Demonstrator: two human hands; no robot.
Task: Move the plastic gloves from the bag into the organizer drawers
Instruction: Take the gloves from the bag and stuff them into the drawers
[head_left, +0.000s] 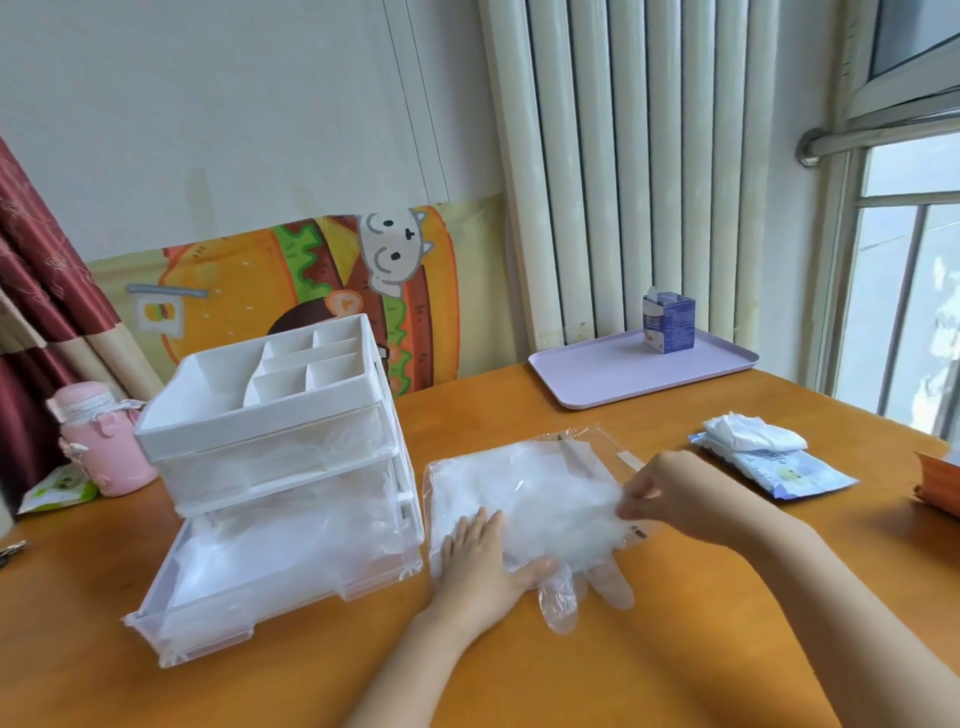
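1. The left hand (485, 564) lies flat and open on the near end of the bag (524, 499), pinning it to the table (675, 649).
2. The right hand (670, 493) pinches the gloves (576, 535) at the bag's right side; glove fingers spill toward the person.
3. The open bottom drawer (270, 587) lies left of both hands, nearer the left, so the gloves likely must travel leftward.
4. Behind it rises the organizer (270, 415).

1. The bottom drawer (260, 587) stands pulled out, open from above.
2. The organizer (270, 415) walls off the worktop (675, 649) to the left.
3. Bare worktop lies near the front edge.
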